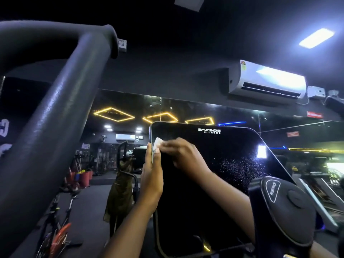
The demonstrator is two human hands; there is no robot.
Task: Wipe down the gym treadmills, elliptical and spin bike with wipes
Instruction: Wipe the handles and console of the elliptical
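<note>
A black console screen (214,174) marked VIVA FITNESS stands in front of me, dusted with pale specks on its right half. My right hand (183,155) presses a small white wipe (157,143) against the screen's upper left corner, fingers curled over the wipe. Beside it, my left hand (151,175) grips the screen's left edge, thumb on the front near the wipe. Most of the wipe is hidden under my right fingers.
A thick black handlebar (55,112) arcs close by on the left. A resistance knob housing (284,205) sits at lower right. A wall mirror (186,112) behind reflects the gym. An air conditioner (268,81) hangs above. Treadmills (320,190) stand at right.
</note>
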